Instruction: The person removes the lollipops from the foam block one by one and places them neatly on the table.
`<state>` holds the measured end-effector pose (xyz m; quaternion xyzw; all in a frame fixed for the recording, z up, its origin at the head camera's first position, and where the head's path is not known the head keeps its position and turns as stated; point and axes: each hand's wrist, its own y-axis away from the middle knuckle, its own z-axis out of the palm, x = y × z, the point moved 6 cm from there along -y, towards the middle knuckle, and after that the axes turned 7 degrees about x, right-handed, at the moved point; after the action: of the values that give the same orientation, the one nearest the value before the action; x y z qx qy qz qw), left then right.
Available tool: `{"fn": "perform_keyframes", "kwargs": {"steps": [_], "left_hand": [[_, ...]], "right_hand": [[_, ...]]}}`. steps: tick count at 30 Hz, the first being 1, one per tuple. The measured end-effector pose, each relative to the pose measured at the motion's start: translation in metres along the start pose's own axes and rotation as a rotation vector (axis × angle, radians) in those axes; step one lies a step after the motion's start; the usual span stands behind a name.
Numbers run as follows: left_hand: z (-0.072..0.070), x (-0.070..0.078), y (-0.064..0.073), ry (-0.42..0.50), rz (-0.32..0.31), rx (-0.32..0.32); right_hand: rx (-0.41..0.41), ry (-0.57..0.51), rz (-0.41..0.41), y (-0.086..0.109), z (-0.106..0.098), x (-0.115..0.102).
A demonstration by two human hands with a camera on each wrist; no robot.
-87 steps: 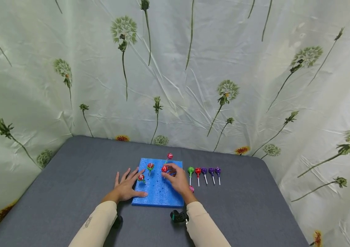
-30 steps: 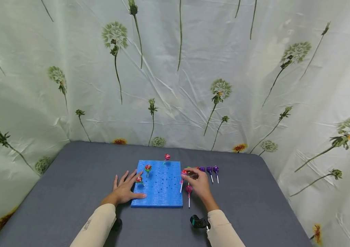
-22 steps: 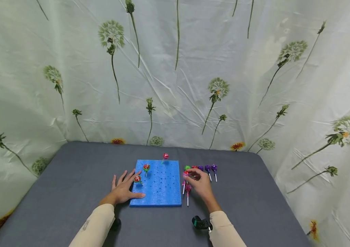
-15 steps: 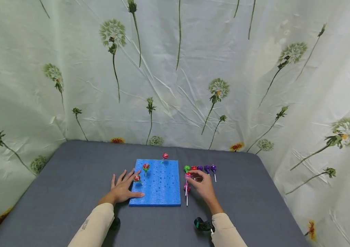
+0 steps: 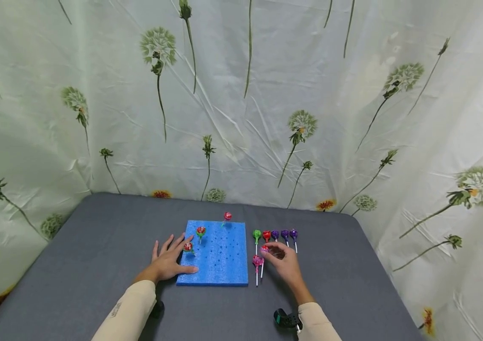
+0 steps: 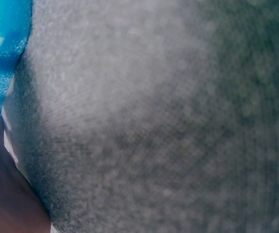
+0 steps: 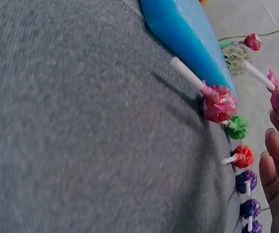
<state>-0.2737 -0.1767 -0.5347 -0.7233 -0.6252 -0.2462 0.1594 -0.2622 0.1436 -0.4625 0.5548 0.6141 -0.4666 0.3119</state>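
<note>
One pink lollipop (image 5: 264, 249) is pinched by its wrapped head between the thumb and fingertips of the right hand (image 5: 285, 262), right of the lower centre of the head frame; a second pink lollipop (image 5: 257, 261) lies just beside it on the grey table (image 5: 344, 289), a little lower and to the left; the left hand (image 5: 170, 263) grasps nothing, its fingers spread flat on the left edge of the blue board (image 5: 228, 277).

The likeliest mishap, I judge, is a knock: the two sticks are so close that a small sideways swing could push the lying lollipop askew; a round, slick wrapper pinched only by the fingertips might also twist or slip, and a dropped head could roll into the green lollipop (image 5: 256, 235) or red lollipop (image 5: 266, 235) above; on the left, the fingers are near the lowest standing lollipop (image 5: 188, 246), so a careless lift could jostle it.

As for direction, the held lollipop's head is uppermost in the head frame, its white stick running down and slightly left, so the long axis is close to upright in that frame; in the right wrist frame it sits at the right edge, stick slanting to the upper left, roughly parallel to its neighbour's.
</note>
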Motion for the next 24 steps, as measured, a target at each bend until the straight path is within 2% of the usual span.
{"fn": "perform_keyframes", "kwargs": {"steps": [7,14,16,21,24], "left_hand": [[0.002,-0.002,0.001,0.009,0.007,0.002],[0.002,-0.001,-0.001,0.009,0.009,0.009],[0.001,-0.001,-0.002,0.007,0.006,0.007],[0.001,-0.001,-0.001,0.003,-0.003,-0.001],[0.0,-0.002,0.0,0.006,-0.003,0.004]], "right_hand": [[0.011,0.028,0.005,0.002,-0.006,0.011],[0.064,0.041,0.041,-0.001,-0.009,0.058],[0.064,0.031,0.034,-0.002,-0.008,0.064],[0.063,0.012,0.043,0.0,-0.007,0.074],[0.059,0.011,0.057,0.001,-0.006,0.072]]}}
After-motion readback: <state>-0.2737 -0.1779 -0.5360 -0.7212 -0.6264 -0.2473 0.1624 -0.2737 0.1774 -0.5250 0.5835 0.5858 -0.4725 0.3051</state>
